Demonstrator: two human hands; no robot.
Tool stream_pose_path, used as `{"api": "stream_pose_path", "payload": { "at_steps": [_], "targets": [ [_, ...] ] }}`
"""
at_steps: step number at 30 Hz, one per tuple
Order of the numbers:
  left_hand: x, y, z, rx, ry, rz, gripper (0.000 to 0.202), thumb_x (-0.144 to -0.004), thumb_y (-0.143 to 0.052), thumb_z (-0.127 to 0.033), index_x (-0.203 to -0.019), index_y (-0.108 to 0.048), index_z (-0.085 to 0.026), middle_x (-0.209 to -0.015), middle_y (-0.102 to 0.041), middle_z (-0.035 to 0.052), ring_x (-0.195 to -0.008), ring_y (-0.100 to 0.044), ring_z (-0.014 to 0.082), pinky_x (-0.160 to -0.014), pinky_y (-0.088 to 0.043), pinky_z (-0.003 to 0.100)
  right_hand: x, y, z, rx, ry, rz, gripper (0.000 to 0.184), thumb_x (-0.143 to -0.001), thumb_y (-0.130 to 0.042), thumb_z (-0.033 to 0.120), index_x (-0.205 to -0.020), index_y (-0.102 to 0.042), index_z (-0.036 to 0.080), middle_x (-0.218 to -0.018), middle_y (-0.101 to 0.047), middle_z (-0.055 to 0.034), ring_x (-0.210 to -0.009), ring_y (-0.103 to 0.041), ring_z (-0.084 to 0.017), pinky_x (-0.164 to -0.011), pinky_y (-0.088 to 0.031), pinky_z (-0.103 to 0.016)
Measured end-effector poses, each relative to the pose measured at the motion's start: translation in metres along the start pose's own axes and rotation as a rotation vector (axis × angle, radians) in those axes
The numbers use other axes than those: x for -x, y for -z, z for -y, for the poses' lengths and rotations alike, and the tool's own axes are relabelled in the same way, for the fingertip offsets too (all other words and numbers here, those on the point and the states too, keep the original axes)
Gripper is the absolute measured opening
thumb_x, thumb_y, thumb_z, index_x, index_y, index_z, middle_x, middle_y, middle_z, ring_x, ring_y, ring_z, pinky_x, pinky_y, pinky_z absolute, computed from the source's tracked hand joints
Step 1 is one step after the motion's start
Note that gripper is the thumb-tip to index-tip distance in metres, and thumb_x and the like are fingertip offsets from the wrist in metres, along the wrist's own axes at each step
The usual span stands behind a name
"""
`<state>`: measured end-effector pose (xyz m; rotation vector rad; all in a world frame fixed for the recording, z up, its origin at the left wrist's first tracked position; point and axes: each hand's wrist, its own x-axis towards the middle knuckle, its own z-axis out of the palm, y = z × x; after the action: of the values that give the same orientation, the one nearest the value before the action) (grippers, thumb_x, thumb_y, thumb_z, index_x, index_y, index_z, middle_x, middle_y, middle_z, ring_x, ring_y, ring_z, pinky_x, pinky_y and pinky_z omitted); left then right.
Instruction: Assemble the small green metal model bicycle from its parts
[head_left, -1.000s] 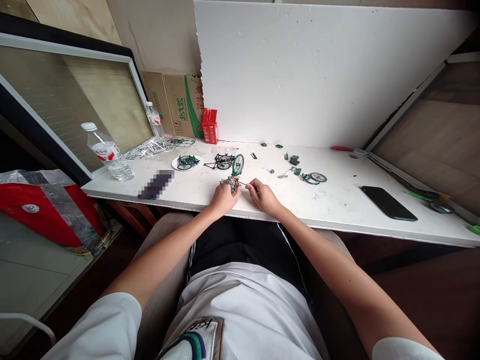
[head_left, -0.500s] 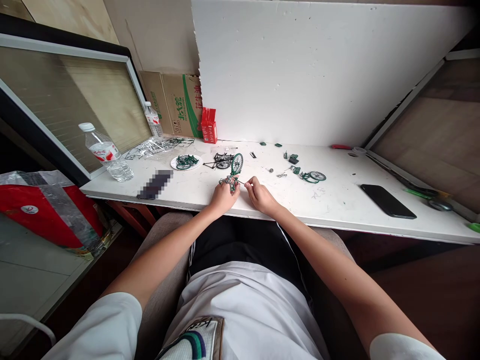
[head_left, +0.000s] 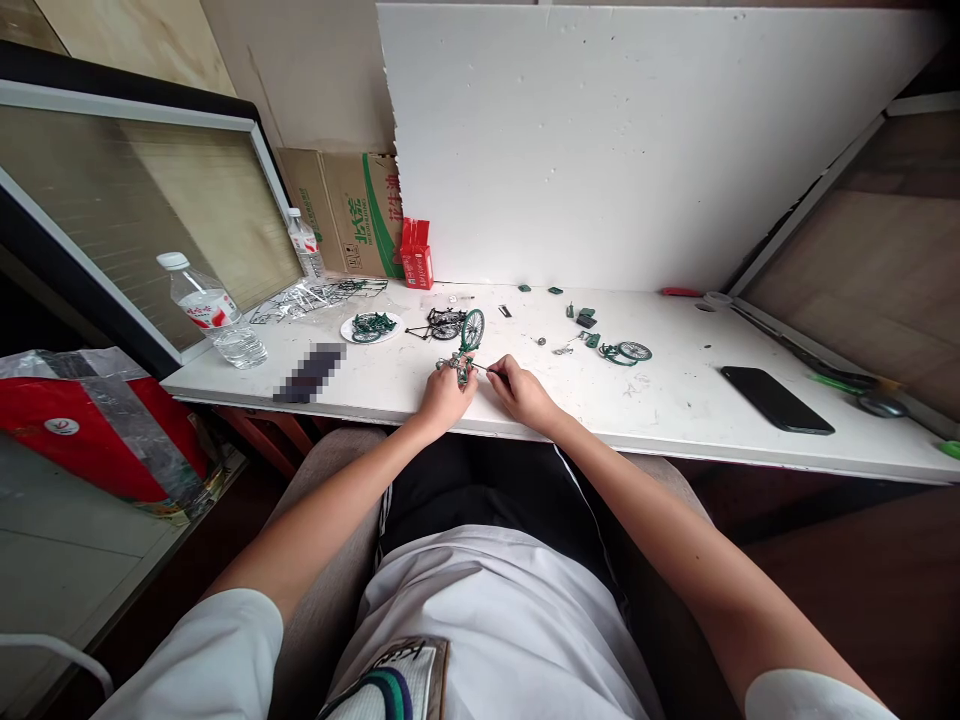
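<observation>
My left hand point(head_left: 445, 400) is closed around a small green model bicycle point(head_left: 472, 332), whose spoked wheel sticks up above the fingers. Much of its frame is hidden in my grip. In my right hand point(head_left: 523, 393), pinched between thumb and fingers, is a small screwdriver point(head_left: 484, 368) with a thin metal shaft and a dark handle. Its tip points left and meets the bicycle's lower part; the exact contact is too small to make out. Beyond my hands lies a black model bicycle part point(head_left: 442, 324).
Green parts lie on a white plate point(head_left: 400, 326). To the right are a loose green wheel point(head_left: 634, 351), small green pieces point(head_left: 586, 316) and a black phone point(head_left: 777, 400). Left stand water bottles point(head_left: 217, 318), a red box point(head_left: 417, 254) and a carton point(head_left: 346, 213). A white board point(head_left: 600, 150) closes the back.
The screwdriver's dark handle now shows more in my right hand, and the fingers have shifted slightly on it. My left hand holds the bicycle in nearly the same place.
</observation>
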<state>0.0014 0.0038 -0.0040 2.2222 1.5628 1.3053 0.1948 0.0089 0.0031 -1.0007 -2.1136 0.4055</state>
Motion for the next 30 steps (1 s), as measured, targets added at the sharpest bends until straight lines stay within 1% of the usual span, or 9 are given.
{"api": "stream_pose_path", "payload": {
  "at_steps": [4, 9, 13, 17, 20, 22, 25, 27, 30],
  "targets": [
    [0.001, 0.002, 0.000, 0.000, -0.003, -0.008, 0.030, -0.100, -0.061, -0.023, -0.128, -0.070, -0.018, -0.111, -0.081, 0.0128, -0.104, -0.078, 0.0283, -0.099, -0.060, 0.040, 0.000, -0.001, -0.002, 0.020, -0.005, 0.010, 0.025, -0.108, -0.039, 0.046, -0.106, -0.050, 0.024, -0.095, -0.072, -0.0081, -0.075, -0.065, -0.023, -0.070, -0.044, -0.032],
    [0.000, 0.002, -0.002, -0.011, -0.013, -0.006, 0.030, -0.099, -0.062, -0.022, -0.128, -0.069, -0.018, -0.119, -0.080, 0.0130, -0.107, -0.077, 0.0285, -0.099, -0.060, 0.040, -0.001, -0.001, -0.002, 0.021, -0.030, 0.015, 0.028, -0.109, -0.039, 0.046, -0.104, -0.054, 0.023, -0.094, -0.073, -0.0075, -0.075, -0.065, -0.022, -0.070, -0.044, -0.032],
    [0.000, 0.002, -0.003, -0.029, -0.009, 0.008, 0.029, -0.100, -0.061, -0.022, -0.128, -0.069, -0.017, -0.123, -0.079, 0.0148, -0.109, -0.077, 0.0301, -0.100, -0.059, 0.042, -0.001, 0.005, 0.003, -0.015, -0.024, 0.057, 0.032, -0.109, -0.039, 0.040, -0.100, -0.062, 0.021, -0.095, -0.075, -0.0086, -0.079, -0.067, -0.022, -0.076, -0.047, -0.032],
    [0.000, 0.002, -0.004, -0.042, -0.016, 0.013, 0.024, -0.100, -0.060, -0.022, -0.121, -0.071, -0.018, -0.125, -0.078, 0.0147, -0.113, -0.076, 0.0305, -0.104, -0.058, 0.043, -0.002, 0.010, 0.007, -0.068, -0.022, 0.074, 0.034, -0.109, -0.039, 0.037, -0.100, -0.066, 0.020, -0.099, -0.077, -0.0089, -0.083, -0.069, -0.021, -0.079, -0.049, -0.032],
    [0.000, 0.002, -0.003, 0.002, -0.019, 0.012, 0.028, -0.100, -0.060, -0.021, -0.125, -0.070, -0.019, -0.120, -0.080, 0.0130, -0.112, -0.076, 0.0284, -0.104, -0.059, 0.041, -0.001, 0.008, 0.009, -0.033, -0.023, 0.067, 0.034, -0.110, -0.035, 0.038, -0.104, -0.063, 0.021, -0.099, -0.076, -0.0093, -0.081, -0.069, -0.022, -0.077, -0.048, -0.031],
    [-0.001, 0.001, -0.002, 0.055, -0.017, 0.012, 0.030, -0.100, -0.060, -0.021, -0.129, -0.069, -0.019, -0.117, -0.081, 0.0118, -0.109, -0.077, 0.0266, -0.103, -0.059, 0.040, 0.001, 0.004, 0.011, 0.029, -0.030, 0.041, 0.032, -0.111, -0.033, 0.041, -0.114, -0.058, 0.021, -0.093, -0.074, -0.0085, -0.075, -0.067, -0.023, -0.073, -0.046, -0.032],
    [-0.001, 0.001, -0.001, 0.091, -0.015, 0.000, 0.029, -0.100, -0.060, -0.020, -0.126, -0.070, -0.019, -0.120, -0.080, 0.0118, -0.109, -0.077, 0.0259, -0.104, -0.059, 0.040, 0.003, 0.000, 0.013, 0.117, -0.058, -0.013, 0.032, -0.108, -0.040, 0.043, -0.128, -0.047, 0.019, -0.084, -0.070, -0.0063, -0.066, -0.063, -0.025, -0.066, -0.042, -0.032],
    [-0.001, 0.001, -0.001, 0.080, -0.018, -0.010, 0.027, -0.100, -0.060, -0.020, -0.125, -0.071, -0.019, -0.121, -0.080, 0.0122, -0.112, -0.077, 0.0266, -0.105, -0.058, 0.041, 0.003, -0.002, 0.014, 0.147, -0.065, -0.029, 0.030, -0.106, -0.042, 0.041, -0.126, -0.045, 0.019, -0.086, -0.069, -0.0073, -0.066, -0.062, -0.026, -0.064, -0.040, -0.032],
    [-0.001, 0.001, -0.002, 0.065, -0.021, -0.014, 0.027, -0.100, -0.060, -0.021, -0.124, -0.071, -0.019, -0.120, -0.080, 0.0126, -0.113, -0.076, 0.0275, -0.104, -0.058, 0.041, 0.003, -0.003, 0.011, 0.162, -0.051, -0.028, 0.022, -0.106, -0.039, 0.037, -0.119, -0.044, 0.021, -0.091, -0.070, -0.0096, -0.068, -0.063, -0.026, -0.063, -0.040, -0.033]
  ]
}}
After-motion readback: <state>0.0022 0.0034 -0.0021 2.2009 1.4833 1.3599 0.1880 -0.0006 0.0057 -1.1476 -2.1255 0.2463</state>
